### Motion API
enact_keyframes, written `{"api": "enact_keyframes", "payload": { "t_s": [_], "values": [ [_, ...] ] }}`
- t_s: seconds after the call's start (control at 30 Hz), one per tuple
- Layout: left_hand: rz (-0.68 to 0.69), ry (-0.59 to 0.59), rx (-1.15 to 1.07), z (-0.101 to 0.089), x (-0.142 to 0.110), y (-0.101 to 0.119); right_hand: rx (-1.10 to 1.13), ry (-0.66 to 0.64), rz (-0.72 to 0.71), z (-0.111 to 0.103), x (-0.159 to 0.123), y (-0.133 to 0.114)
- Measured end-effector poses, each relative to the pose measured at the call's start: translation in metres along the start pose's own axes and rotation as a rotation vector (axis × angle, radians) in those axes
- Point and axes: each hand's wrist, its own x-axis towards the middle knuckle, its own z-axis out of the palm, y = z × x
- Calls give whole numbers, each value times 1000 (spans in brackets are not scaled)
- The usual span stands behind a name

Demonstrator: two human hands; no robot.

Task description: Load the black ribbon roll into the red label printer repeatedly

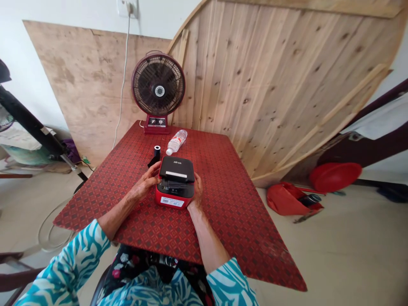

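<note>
A small red and black label printer (175,183) sits on the red patterned table, its white sticker facing me. My left hand (148,180) lies along the printer's left side, fingers near the lid's edge. Around the right side curls my right hand (196,191), its fingers partly hidden behind the casing. Between them the two hands grip the printer. Just beyond my left fingers stands a black roll (157,151) with a white core, a loose dark strip trailing from it. A clear plastic bottle (177,141) with a white cap lies on its side behind the printer.
At the table's far edge stands a dark red fan (158,91). The table (229,212) ends in a corner at lower right. A red bag (287,199) and a red basin (335,176) are on the right. Wooden boards (242,80) lean against the wall.
</note>
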Motion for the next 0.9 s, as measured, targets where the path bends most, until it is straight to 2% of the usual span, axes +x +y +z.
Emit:
{"api": "enact_keyframes", "payload": {
  "t_s": [0.1,0.23,0.4,0.53,0.6,0.7,0.73,0.8,0.9],
  "values": [
    [-7,8,-27,-2,0,-2,19,44,45,0,1,0],
    [-23,25,-60,-2,0,-1,-12,30,-1,-2,4,5],
    [-58,5,-127,1,0,2,-10,51,6,2,5,4],
    [-64,-4,-47,-4,0,7,18,43,8,7,3,-4],
    [-2,28,152,-7,2,16,35,33,-1,8,3,-7],
    [185,9,625,-2,15,36,27,24,-26,9,3,-8],
    [229,-49,783,3,21,43,18,19,-38,9,4,-8],
    [228,-224,1045,18,39,55,0,17,-57,8,5,-6],
    [74,-510,1501,42,68,64,-21,16,-78,8,7,-4]
  ]
}}
